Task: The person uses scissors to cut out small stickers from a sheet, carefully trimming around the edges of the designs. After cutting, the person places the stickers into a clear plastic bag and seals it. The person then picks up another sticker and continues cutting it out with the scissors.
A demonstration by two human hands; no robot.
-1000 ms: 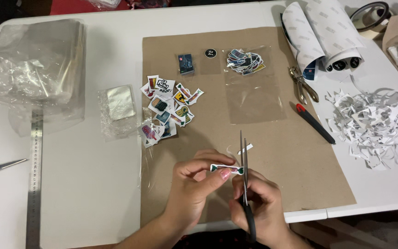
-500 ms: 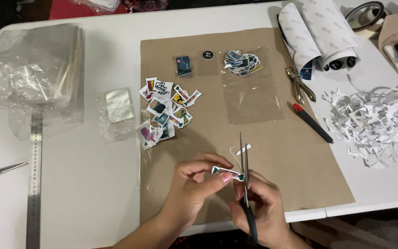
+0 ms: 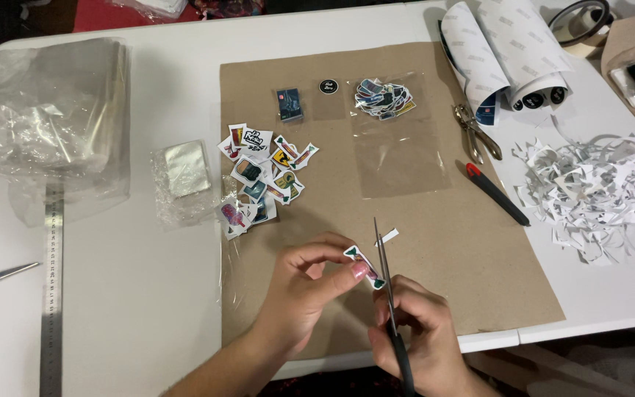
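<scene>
The left hand (image 3: 310, 283) pinches a small sticker (image 3: 364, 266) between thumb and fingertips; the right hand (image 3: 417, 331) is closed around scissors (image 3: 385, 272), blades touching the sticker, over the brown paper (image 3: 435, 220). A sticker pile (image 3: 262, 176) lies just beyond; a clear bag (image 3: 398, 151), red-tipped knife (image 3: 495, 192) and white scraps (image 3: 589, 195) lie to the right.

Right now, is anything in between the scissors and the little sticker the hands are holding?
No, nothing visible. The left hand pinches the small sticker right against the blades of the scissors, held by the right hand. Only a tiny white paper scrap lies nearby on the brown paper, off to the side.
</scene>
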